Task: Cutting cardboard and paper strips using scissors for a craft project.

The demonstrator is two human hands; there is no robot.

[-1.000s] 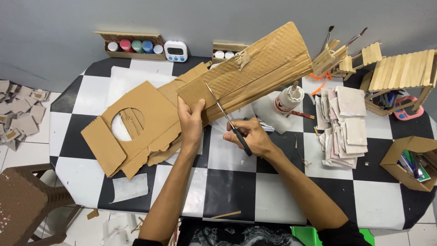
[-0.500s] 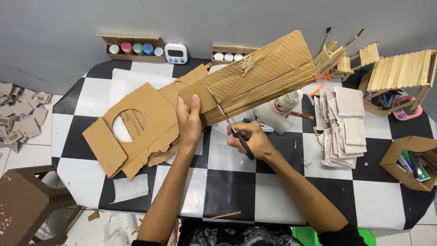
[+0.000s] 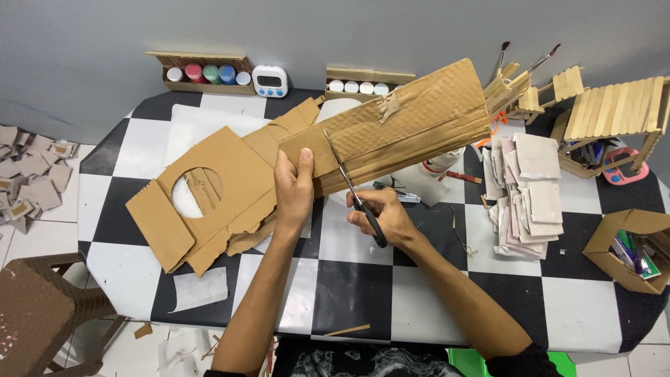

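Observation:
My left hand [image 3: 294, 187] grips the left end of a long strip of corrugated cardboard [image 3: 405, 129], held up tilted above the checkered table [image 3: 349, 286]. My right hand [image 3: 384, 216] holds black-handled scissors [image 3: 354, 195]; their blades run up across the cardboard just right of my left thumb. A large flat cardboard sheet with a round hole [image 3: 209, 192] lies on the table under and left of my left hand.
Paint pots in a cardboard holder [image 3: 206, 73] and a small white timer [image 3: 269, 81] stand at the back. A stack of grey-white squares [image 3: 527, 195], stick-built structures [image 3: 607, 112] and a cardboard box of pens [image 3: 631, 248] sit at right. A brown stool [image 3: 42, 314] stands lower left.
The scissors have advanced slightly up into the cardboard strip, and the strip's left end has shifted a little. Both hands stay in nearly the same place.

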